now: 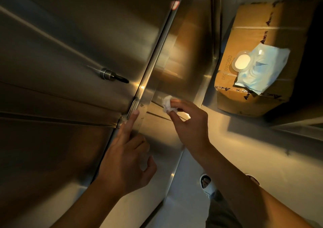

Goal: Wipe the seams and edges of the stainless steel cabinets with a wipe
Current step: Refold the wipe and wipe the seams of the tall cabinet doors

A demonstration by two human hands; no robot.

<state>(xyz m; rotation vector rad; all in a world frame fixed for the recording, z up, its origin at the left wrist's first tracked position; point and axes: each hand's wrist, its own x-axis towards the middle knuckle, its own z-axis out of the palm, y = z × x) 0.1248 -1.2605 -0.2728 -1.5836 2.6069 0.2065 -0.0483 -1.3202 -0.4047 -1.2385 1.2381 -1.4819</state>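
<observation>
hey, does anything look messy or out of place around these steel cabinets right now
Mostly tidy. Dark smudges mark the cabinet edge beside the left hand. The blue wipes pack lies crumpled and askew on the cardboard box.

arms: bare to the frame edge, no sleeves showing
left hand [125,159]: no glove, ring or watch
right hand [189,122]: no glove, ring or watch
footwear: white open-toed slipper [207,184]

left hand [125,159]: my forefinger stretched out, other fingers loosely curled | right hand [189,122]: forearm extended, my fingertips pinched shut around a crumpled wipe [167,103]
</observation>
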